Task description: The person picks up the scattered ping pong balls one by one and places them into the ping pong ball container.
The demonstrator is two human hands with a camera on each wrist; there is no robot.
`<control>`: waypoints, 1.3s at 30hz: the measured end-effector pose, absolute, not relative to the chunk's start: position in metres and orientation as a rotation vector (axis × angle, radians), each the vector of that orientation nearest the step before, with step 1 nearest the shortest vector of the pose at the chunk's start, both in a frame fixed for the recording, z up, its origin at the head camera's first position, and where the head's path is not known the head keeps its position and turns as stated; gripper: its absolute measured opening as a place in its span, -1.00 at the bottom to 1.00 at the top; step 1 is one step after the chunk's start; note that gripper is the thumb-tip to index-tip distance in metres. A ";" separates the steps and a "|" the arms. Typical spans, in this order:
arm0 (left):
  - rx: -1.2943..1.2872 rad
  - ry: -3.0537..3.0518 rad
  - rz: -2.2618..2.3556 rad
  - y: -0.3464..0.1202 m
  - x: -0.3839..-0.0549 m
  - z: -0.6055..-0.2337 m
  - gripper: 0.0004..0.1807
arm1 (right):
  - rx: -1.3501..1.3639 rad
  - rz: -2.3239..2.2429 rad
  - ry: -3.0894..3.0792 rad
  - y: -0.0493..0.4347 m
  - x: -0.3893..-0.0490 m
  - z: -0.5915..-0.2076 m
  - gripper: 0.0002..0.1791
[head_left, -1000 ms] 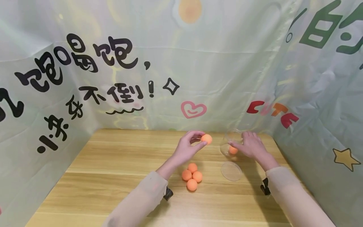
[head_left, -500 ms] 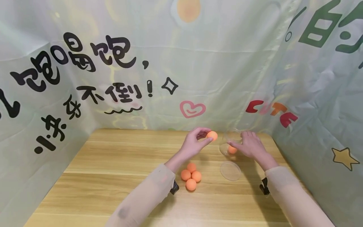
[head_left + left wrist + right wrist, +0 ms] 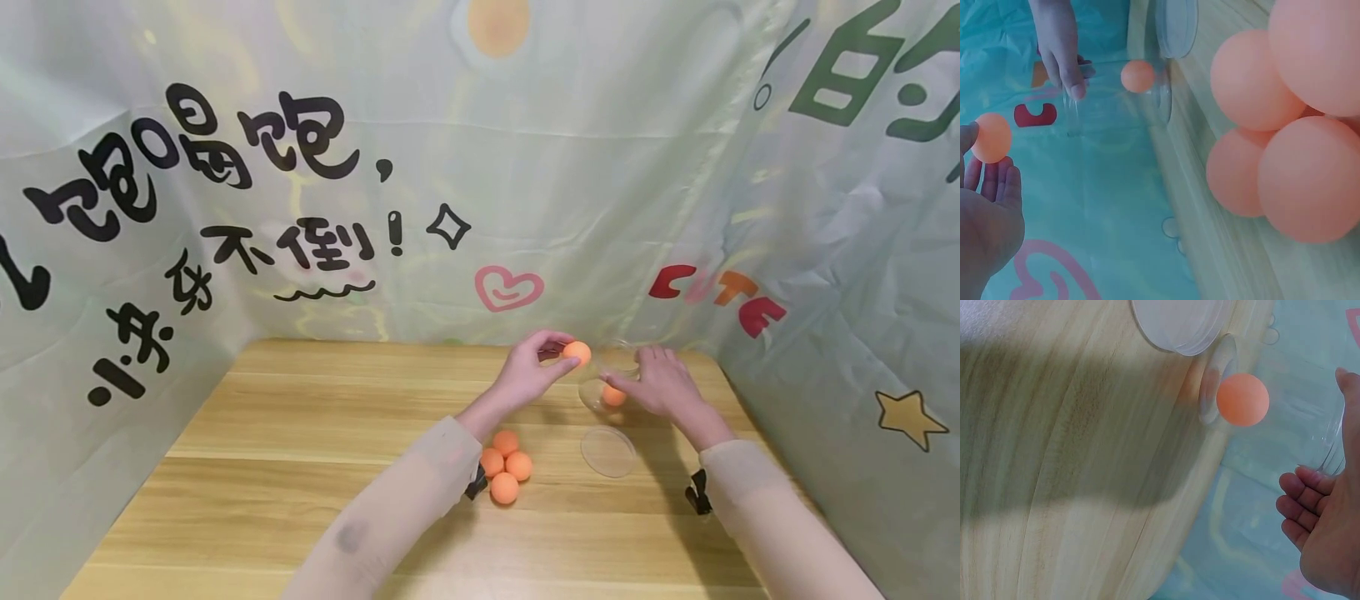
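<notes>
My left hand (image 3: 527, 373) pinches an orange ping-pong ball (image 3: 577, 354) between thumb and fingertips, just left of the mouth of a clear jar (image 3: 1297, 406). The jar stands upright near the back of the table, and another orange ping-pong ball (image 3: 1242, 399) lies at its bottom. Around the jar's upper part, my right hand (image 3: 666, 382) grips with the thumb on the near side and the fingers curled behind. In the left wrist view the held ball (image 3: 992, 138) is apart from the jar. The jar's transparent outline is faint in the head view.
A clear round lid (image 3: 608, 452) lies flat in front of the jar. Several orange ping-pong balls (image 3: 505, 488) sit clustered on the wooden table (image 3: 300, 467), left of the lid and beside my left wrist. A printed cloth (image 3: 420, 167) walls off the back and sides.
My left hand has moved right and slightly up with the pinched ping-pong ball, closer to the jar's mouth. The right hand stays in place on the jar.
</notes>
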State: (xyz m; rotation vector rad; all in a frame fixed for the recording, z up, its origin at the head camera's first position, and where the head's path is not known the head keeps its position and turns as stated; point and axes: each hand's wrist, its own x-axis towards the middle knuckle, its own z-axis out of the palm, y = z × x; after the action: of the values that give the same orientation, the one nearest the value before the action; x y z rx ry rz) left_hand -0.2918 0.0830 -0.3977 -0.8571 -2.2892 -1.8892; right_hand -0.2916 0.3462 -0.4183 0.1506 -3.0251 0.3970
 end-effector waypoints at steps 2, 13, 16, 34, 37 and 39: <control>-0.861 -2.298 -1.878 0.086 -0.293 -0.397 -0.64 | 0.150 0.397 -3.029 0.346 -0.291 -0.418 0.03; -0.848 -2.376 -1.782 0.102 -0.305 -0.400 -0.63 | 0.154 0.398 -3.025 0.349 -0.292 -0.419 0.05; -0.855 -2.387 -1.778 0.106 -0.309 -0.401 -0.63 | 0.149 0.398 -3.022 0.350 -0.293 -0.418 0.05; -0.848 -2.461 -1.729 0.125 -0.325 -0.410 -0.62 | 0.146 0.379 -3.039 0.348 -0.293 -0.418 0.09; -0.848 -2.457 -1.715 0.128 -0.328 -0.410 -0.63 | 0.149 0.379 -3.034 0.348 -0.294 -0.419 0.11; -0.842 -2.457 -1.708 0.130 -0.329 -0.410 -0.63 | 0.148 0.381 -3.031 0.348 -0.294 -0.419 0.11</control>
State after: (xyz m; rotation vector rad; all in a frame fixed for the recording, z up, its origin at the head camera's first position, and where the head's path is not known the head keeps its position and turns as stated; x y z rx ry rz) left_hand -0.3290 0.1296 -0.4104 -0.8422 -2.4574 -1.7083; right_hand -0.2938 0.3483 -0.4188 0.1478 -3.0313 0.3814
